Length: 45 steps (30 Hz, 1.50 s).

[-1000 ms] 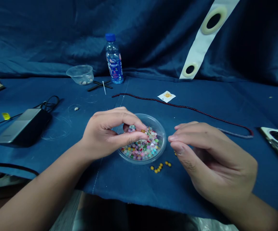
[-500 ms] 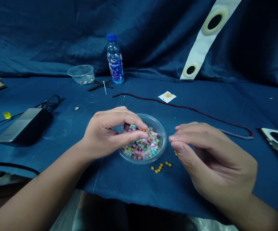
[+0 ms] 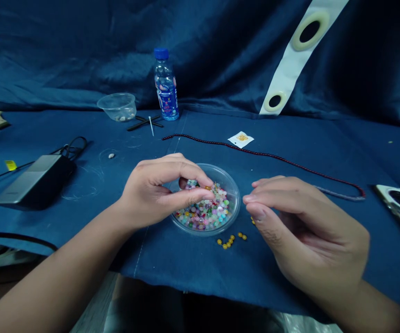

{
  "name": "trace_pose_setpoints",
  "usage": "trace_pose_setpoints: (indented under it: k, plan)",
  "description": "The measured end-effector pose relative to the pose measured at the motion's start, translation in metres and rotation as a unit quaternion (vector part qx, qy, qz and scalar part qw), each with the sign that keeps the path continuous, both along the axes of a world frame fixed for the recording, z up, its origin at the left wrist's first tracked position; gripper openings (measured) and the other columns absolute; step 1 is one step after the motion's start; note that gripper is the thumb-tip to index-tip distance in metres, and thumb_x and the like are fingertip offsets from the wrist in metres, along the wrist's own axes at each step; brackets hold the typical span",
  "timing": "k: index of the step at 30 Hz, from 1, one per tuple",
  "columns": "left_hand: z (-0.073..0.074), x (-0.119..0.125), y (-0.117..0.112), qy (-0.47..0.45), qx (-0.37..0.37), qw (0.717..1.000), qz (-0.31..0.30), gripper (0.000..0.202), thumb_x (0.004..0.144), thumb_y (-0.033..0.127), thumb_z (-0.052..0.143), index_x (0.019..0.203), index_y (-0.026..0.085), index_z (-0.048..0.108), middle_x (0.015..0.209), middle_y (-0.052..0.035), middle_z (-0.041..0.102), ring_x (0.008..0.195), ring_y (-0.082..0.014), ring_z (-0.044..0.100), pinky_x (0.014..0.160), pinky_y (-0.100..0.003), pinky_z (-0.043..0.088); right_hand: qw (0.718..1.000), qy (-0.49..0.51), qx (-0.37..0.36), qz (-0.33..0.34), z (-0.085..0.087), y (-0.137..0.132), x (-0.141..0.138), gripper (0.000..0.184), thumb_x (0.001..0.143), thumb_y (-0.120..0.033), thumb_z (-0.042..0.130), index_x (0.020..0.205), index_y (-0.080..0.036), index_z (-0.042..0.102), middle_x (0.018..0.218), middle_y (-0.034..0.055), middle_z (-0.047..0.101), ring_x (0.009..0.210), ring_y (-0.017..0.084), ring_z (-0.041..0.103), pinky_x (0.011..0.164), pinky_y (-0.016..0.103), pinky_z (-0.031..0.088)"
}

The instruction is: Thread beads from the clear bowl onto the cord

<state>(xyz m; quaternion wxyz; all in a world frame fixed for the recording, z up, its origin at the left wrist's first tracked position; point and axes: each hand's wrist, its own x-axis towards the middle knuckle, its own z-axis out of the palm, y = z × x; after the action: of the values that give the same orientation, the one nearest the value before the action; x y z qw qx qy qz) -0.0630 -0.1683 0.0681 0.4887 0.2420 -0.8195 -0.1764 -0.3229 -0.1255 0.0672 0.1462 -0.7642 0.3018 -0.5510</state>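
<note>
Bead bowl (image 3: pixel 235 210) between hands (image 3: pixel 154 189), partly beneath left

Multicoloured beads (image 3: pixel 202 221) lie in a clear round bowl (image 3: pixel 235 203); yellow beads (image 3: pixel 228 245) lie loose just beside it.

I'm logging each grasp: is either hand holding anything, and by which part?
The left hand appears to have a yellow bead in its grip, by opposite sides; whether the right hand holds anything cannot be told.

Bottle label (image 3: pixel 167 102) — small yellow V-like mark (image 3: pixel 169 99); other lettering (image 3: pixel 167 94) too small to read.
</note>
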Motion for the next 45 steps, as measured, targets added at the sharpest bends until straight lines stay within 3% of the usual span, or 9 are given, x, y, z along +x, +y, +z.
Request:
trace_pose_setpoints:
  k: [10, 16, 22, 29, 38, 45]
  plan:
    - [0.002, 0.000, 0.001, -0.007, -0.008, 1.000, 0.000, 0.021, 0.091, 0.018, 0.097, 0.105, 0.018, 0.082, 0.101, -0.0029, 0.087, 0.087, -0.0154, 0.080, 0.078, -0.029, 0.065, 1.000, 0.007, 0.014, -0.012, -0.002, 0.000, 0.000, 0.016, 0.099, -0.011, 0.083, 0.106, -0.025, 0.082, 0.097, -0.0001, 0.083, 0.089, 0.017, 0.078, 0.080, 0.032, 0.066]
    - [0.004, 0.002, 0.001, -0.067, -0.052, 0.996, 0.004, 0.015, 0.097, 0.020, 0.092, 0.108, 0.023, 0.081, 0.112, -0.0048, 0.088, 0.104, -0.0197, 0.085, 0.094, -0.035, 0.066, 0.998, 0.032, 0.051, 0.002, -0.002, -0.001, 0.005, 0.014, 0.100, -0.011, 0.077, 0.101, -0.024, 0.081, 0.091, -0.0004, 0.081, 0.084, 0.016, 0.076, 0.075, 0.032, 0.062]
    - [0.003, 0.003, 0.000, -0.116, -0.094, 0.989, 0.006, 0.012, 0.103, 0.023, 0.087, 0.113, 0.025, 0.080, 0.117, -0.0042, 0.089, 0.106, -0.0201, 0.086, 0.087, -0.034, 0.062, 0.996, 0.077, 0.043, 0.000, -0.003, -0.003, 0.006, 0.014, 0.101, -0.012, 0.075, 0.100, -0.025, 0.081, 0.090, 0.0005, 0.082, 0.080, 0.018, 0.076, 0.071, 0.033, 0.061]
    - [0.005, 0.001, 0.001, -0.136, -0.119, 0.983, -0.006, 0.012, 0.102, 0.028, 0.089, 0.113, 0.028, 0.083, 0.105, 0.0003, 0.089, 0.088, -0.0173, 0.084, 0.079, -0.035, 0.061, 0.995, 0.083, 0.052, 0.011, -0.008, -0.005, 0.007, 0.012, 0.101, -0.012, 0.077, 0.100, -0.022, 0.083, 0.092, 0.0000, 0.082, 0.084, 0.014, 0.076, 0.077, 0.030, 0.060]
    - [0.007, 0.001, 0.005, -0.071, -0.022, 0.994, -0.077, 0.027, 0.101, 0.016, 0.088, 0.124, 0.030, 0.084, 0.111, -0.0006, 0.090, 0.097, -0.0192, 0.086, 0.091, -0.037, 0.068, 0.992, 0.090, 0.074, 0.044, -0.007, -0.005, 0.007, 0.015, 0.100, -0.012, 0.075, 0.095, -0.025, 0.081, 0.089, -0.0006, 0.082, 0.082, 0.017, 0.079, 0.078, 0.033, 0.063]
    - [0.012, -0.001, 0.016, 0.009, 0.134, 0.984, -0.113, 0.032, 0.101, 0.012, 0.086, 0.129, 0.029, 0.084, 0.114, -0.0053, 0.089, 0.102, -0.0202, 0.085, 0.091, -0.034, 0.072, 0.990, 0.071, 0.095, 0.072, -0.005, -0.002, 0.008, 0.013, 0.101, -0.013, 0.077, 0.099, -0.026, 0.080, 0.089, -0.0009, 0.082, 0.080, 0.018, 0.077, 0.083, 0.039, 0.063]
